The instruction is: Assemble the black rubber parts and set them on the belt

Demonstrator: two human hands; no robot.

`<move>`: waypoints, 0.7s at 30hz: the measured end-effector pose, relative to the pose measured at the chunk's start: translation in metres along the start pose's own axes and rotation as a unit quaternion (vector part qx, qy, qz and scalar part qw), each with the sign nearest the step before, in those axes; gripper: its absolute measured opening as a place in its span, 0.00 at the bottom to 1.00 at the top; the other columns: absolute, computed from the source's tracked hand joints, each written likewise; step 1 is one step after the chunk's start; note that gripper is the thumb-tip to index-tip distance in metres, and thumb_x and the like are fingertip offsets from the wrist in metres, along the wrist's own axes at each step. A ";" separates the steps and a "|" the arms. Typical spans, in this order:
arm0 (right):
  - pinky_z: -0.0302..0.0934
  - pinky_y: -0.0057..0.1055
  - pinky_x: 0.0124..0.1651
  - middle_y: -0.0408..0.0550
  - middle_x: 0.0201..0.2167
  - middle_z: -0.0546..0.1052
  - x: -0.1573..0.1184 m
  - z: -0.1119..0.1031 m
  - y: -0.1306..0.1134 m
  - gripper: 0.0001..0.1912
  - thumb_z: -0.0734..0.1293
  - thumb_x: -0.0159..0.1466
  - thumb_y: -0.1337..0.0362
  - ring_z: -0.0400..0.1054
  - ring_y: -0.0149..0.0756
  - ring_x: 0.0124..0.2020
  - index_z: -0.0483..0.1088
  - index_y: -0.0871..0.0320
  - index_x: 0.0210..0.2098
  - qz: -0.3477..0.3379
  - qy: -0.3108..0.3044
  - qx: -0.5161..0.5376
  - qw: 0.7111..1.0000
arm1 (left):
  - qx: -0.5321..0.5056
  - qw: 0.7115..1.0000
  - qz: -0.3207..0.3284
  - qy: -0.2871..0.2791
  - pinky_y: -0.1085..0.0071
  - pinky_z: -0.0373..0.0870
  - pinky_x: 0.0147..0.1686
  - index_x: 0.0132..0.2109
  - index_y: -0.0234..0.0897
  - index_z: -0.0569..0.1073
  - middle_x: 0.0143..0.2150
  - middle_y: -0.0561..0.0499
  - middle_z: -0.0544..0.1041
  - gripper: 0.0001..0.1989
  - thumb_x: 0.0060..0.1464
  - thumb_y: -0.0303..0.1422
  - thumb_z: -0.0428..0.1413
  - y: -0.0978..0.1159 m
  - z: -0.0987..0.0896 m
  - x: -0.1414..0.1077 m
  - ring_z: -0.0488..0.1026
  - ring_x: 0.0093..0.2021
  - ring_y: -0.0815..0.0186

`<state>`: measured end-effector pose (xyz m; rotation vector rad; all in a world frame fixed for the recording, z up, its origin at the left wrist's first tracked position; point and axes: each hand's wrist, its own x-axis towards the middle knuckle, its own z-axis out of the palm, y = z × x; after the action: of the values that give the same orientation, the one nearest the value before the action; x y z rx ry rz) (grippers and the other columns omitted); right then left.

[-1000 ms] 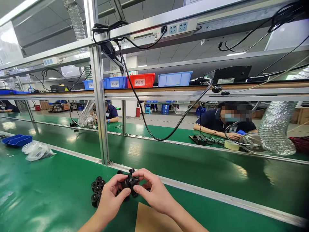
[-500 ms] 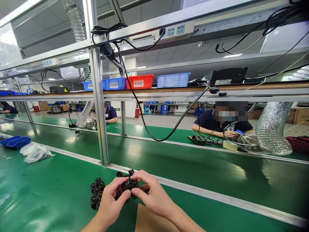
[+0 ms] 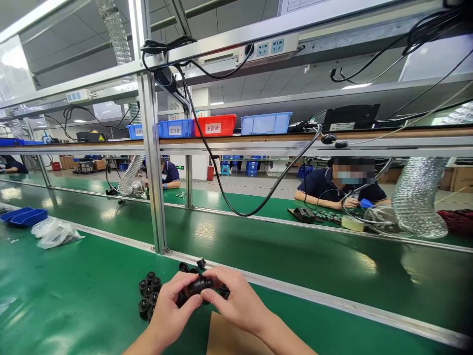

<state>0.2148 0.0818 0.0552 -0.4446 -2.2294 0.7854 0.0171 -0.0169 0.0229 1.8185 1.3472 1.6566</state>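
Note:
Between my two hands is a black cylindrical part (image 3: 198,285) with a stepped, narrower right end. My left hand (image 3: 170,305) is closed round its left end, thumb below and fingers above. The thumb and fingers of my right hand (image 3: 232,298) pinch its right end. Several black round parts (image 3: 148,292) of like look stand in a cluster on the green bench, left of my left hand. More black parts (image 3: 183,266) lie behind my hands, partly hidden by them. A brown sheet (image 3: 229,337) lies under my right wrist.
A metal post (image 3: 153,172) rises behind the bench edge, and a black cable (image 3: 221,190) hangs in a loop. Blue trays (image 3: 24,217) and a clear plastic bag (image 3: 55,232) lie at left. Across the green belt (image 3: 258,246) a co-worker (image 3: 338,187) sits near a foil duct (image 3: 419,197).
The black part has turned between my fingers, now showing its ridged side lengthwise. My hands stay in nearly the same place. The co-worker's hand has risen slightly.

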 end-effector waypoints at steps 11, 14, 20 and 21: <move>0.66 0.42 0.47 0.53 0.48 0.81 0.000 -0.011 -0.002 0.11 0.64 0.73 0.64 0.73 0.48 0.45 0.72 0.55 0.54 -0.099 -0.062 -0.101 0.988 | 0.054 0.998 0.027 0.006 0.61 0.81 0.51 0.56 0.48 0.83 0.49 0.47 0.85 0.16 0.61 0.34 0.67 0.001 -0.003 0.002 0.81 0.49 0.55; 0.65 0.40 0.49 0.52 0.52 0.81 -0.001 -0.009 -0.004 0.15 0.66 0.73 0.62 0.74 0.47 0.48 0.70 0.53 0.58 -0.084 -0.074 -0.089 0.990 | 0.070 0.997 0.031 0.020 0.63 0.81 0.50 0.60 0.51 0.80 0.49 0.48 0.84 0.22 0.61 0.32 0.68 -0.002 -0.004 0.001 0.81 0.48 0.57; 0.52 0.35 0.34 0.47 0.30 0.79 -0.001 -0.003 -0.005 0.20 0.58 0.77 0.55 0.71 0.41 0.30 0.70 0.55 0.32 0.009 -0.085 -0.172 0.981 | 0.086 0.994 0.069 0.006 0.65 0.80 0.52 0.67 0.56 0.73 0.49 0.52 0.85 0.32 0.59 0.27 0.67 -0.005 -0.004 -0.001 0.81 0.49 0.59; 0.50 0.35 0.32 0.47 0.26 0.77 -0.001 -0.005 -0.005 0.26 0.54 0.79 0.53 0.68 0.39 0.27 0.68 0.55 0.28 0.026 -0.085 -0.176 0.980 | 0.088 0.994 0.069 0.003 0.65 0.80 0.52 0.67 0.56 0.73 0.49 0.52 0.85 0.33 0.59 0.26 0.67 -0.005 -0.003 -0.001 0.81 0.49 0.59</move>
<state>0.2182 0.0793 0.0609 -0.6265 -2.5365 0.4649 0.0121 -0.0166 0.0193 2.0495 1.4391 1.6580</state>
